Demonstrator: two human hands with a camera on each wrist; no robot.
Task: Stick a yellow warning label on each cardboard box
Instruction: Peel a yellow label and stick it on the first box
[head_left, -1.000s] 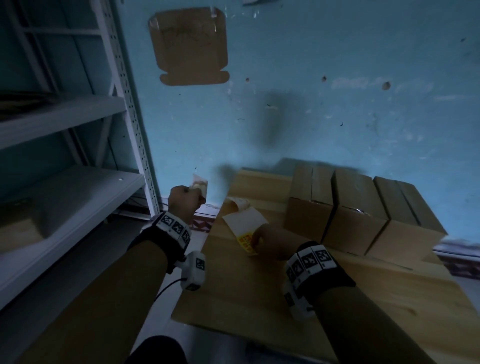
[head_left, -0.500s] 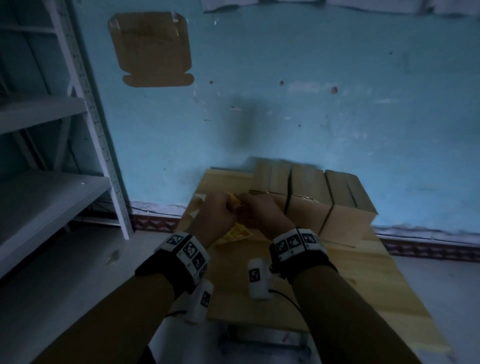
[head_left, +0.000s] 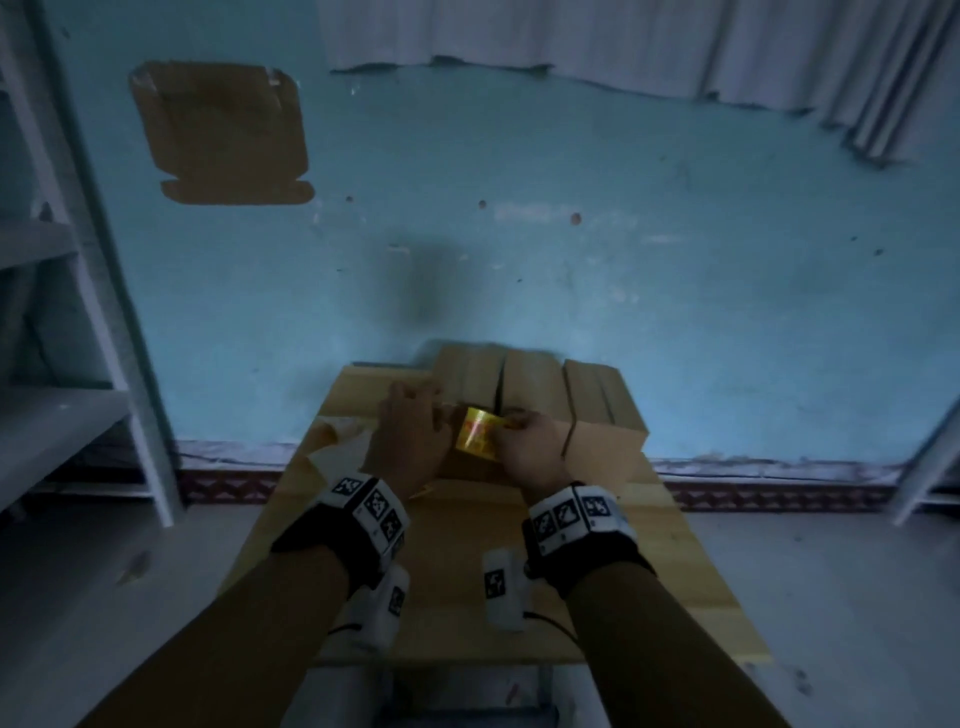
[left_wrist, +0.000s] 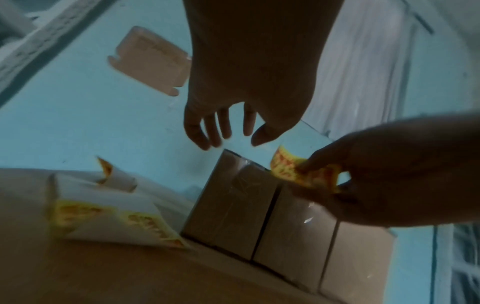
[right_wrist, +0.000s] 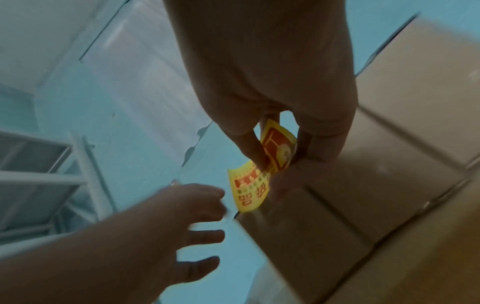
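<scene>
Three cardboard boxes stand in a row at the far end of the wooden table (head_left: 457, 571): left box (head_left: 467, 371), middle box (head_left: 530, 379), right box (head_left: 597, 400). My right hand (head_left: 511, 423) pinches a curled yellow warning label (head_left: 478, 434) with red print just above the left box's near top edge. In the right wrist view, thumb and fingers (right_wrist: 249, 144) pinch the label (right_wrist: 253, 185) over the box (right_wrist: 337, 195). My left hand (head_left: 415, 400) hovers with spread fingers at that box's left side, holding nothing; its fingers (left_wrist: 207, 131) hang above the box (left_wrist: 233, 205).
White backing sheets (left_wrist: 103, 216) with more yellow labels lie on the table left of the boxes. A metal shelf rack (head_left: 78, 312) stands at the left. The blue wall behind bears a flattened carton (head_left: 218, 135). The near table half is bare wood.
Both hands moved forward from the backing sheet to the left box. The right hand now carries a peeled label. The left hand has opened and holds nothing.
</scene>
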